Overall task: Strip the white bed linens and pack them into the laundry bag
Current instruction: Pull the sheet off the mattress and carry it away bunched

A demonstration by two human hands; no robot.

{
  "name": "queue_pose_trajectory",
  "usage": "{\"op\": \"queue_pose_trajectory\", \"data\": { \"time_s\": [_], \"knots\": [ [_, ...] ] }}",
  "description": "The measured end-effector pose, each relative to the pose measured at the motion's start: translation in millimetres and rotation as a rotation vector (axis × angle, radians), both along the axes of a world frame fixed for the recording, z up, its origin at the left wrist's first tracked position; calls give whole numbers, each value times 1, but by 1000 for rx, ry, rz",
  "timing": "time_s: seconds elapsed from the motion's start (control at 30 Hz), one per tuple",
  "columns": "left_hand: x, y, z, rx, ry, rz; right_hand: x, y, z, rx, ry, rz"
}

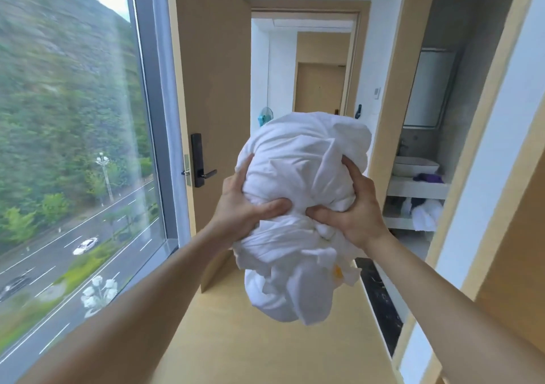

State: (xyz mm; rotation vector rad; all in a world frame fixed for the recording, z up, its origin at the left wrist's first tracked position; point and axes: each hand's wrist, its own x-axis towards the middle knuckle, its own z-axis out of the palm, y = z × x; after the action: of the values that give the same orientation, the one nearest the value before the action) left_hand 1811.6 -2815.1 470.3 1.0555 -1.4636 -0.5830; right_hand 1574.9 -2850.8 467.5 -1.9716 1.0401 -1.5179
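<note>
A large crumpled bundle of white bed linens point(298, 177) hangs in the air in front of me, held at arm's length. My left hand point(241, 209) grips its left side, thumb pressed into the cloth. My right hand point(354, 206) grips its right side, fingers dug into the folds. Loose ends of the linen droop below both hands. A small yellow mark shows on the lower right of the bundle. No laundry bag is in view, and no bed.
A tall window point(73, 147) fills the left. Ahead, an open wooden door point(212, 103) with a black lock handle point(202, 165) leads to a corridor. On the right is a bathroom counter with a white basin point(415, 165) and towels below. The floor point(250, 339) is pale wood.
</note>
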Motion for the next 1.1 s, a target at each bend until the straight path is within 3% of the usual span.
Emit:
{"op": "queue_pose_trajectory", "data": {
  "time_s": [0.47, 1.1],
  "knots": [
    [18, -303, 3, 16, -20, -88, 17, -279, -2, -4, -28, -90],
    [14, -658, 0, 46, -16, 24, 18, -654, -4, 25, 13, -65]
  ]
}}
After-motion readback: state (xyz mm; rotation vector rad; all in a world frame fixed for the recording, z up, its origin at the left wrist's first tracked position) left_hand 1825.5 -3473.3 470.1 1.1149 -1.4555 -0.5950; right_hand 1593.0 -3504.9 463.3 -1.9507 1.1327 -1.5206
